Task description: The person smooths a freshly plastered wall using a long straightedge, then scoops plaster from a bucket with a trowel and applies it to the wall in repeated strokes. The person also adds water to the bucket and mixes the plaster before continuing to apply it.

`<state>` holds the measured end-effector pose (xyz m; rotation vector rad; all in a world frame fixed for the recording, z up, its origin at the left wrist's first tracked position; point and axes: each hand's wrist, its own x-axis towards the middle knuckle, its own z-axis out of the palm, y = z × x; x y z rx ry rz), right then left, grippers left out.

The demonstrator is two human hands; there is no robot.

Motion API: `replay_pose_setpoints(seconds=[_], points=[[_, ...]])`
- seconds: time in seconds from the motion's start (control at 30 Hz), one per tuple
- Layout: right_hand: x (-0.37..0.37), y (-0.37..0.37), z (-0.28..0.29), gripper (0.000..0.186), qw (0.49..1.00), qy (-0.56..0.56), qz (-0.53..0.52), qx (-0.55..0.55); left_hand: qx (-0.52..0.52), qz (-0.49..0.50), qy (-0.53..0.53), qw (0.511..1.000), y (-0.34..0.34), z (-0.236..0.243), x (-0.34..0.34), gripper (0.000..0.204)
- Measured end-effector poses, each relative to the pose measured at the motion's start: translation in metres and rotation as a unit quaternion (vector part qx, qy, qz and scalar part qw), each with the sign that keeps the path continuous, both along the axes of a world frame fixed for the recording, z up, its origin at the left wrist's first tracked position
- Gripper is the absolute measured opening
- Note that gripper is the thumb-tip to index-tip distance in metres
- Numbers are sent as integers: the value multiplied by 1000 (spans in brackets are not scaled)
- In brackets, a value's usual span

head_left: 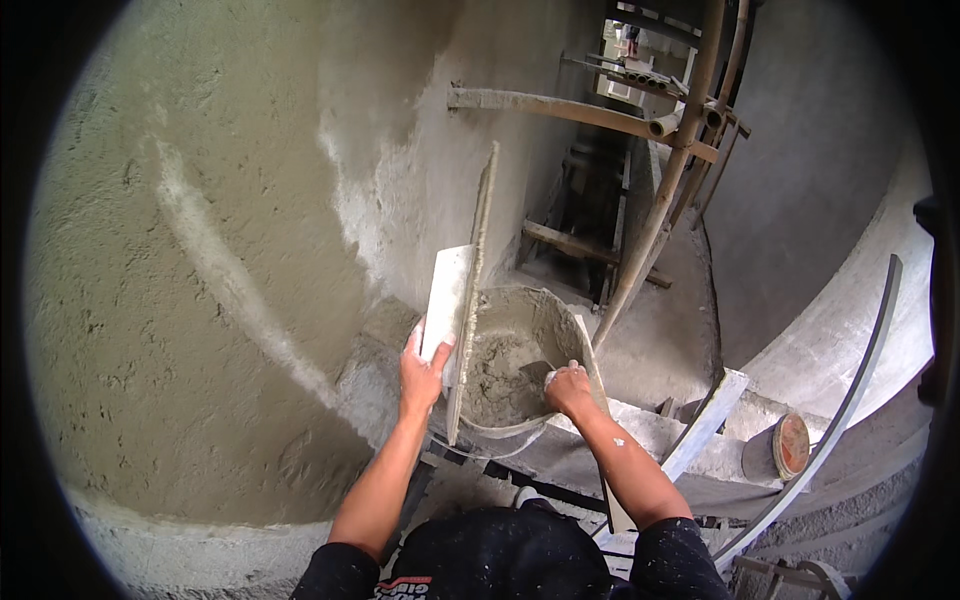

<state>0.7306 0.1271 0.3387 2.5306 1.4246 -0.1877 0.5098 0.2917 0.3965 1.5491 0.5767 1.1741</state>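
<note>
My left hand (424,378) is closed around a long plastering float (474,290), which stands nearly upright, edge toward me, with mortar along its rim. A white flat plate (447,290) rises from the same hand on the float's left; I cannot tell whether the two are joined. Just right of the float sits a bucket (512,432) holding wet grey mortar (500,375). Over its right side my right hand (570,388) grips a trowel (536,371), the dark blade down in the mortar. Fingers hide most of the trowel's handle.
A curved wall (220,300) with damp plaster fills the left. Scaffold poles (665,190) and a wooden crossbar (560,108) stand ahead. At right are a small round bucket (790,447), a plank (705,422) and a long curved strip (865,385).
</note>
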Motion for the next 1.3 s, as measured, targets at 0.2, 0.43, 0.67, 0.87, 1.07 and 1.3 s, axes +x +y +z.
replay_pose_setpoints(seconds=[0.2, 0.43, 0.67, 0.87, 1.07, 1.3], points=[[23, -36, 53, 28, 998, 36, 6, 54, 89, 122, 133, 980, 19, 34, -1, 50], [46, -103, 137, 29, 866, 254, 51, 428, 206, 174, 135, 953, 41, 34, 4, 57], [75, -36, 211, 36, 783, 334, -12, 524, 162, 128, 152, 966, 43, 36, 25, 57], [98, -10, 199, 38, 801, 412, -4, 435, 109, 100, 143, 979, 45, 28, 45, 58], [83, -25, 140, 48, 830, 405, 38, 381, 74, 116, 152, 979, 53, 19, 63, 60], [61, -59, 90, 56, 888, 319, 116, 310, 79, 127, 116, 982, 65, 11, 90, 60]])
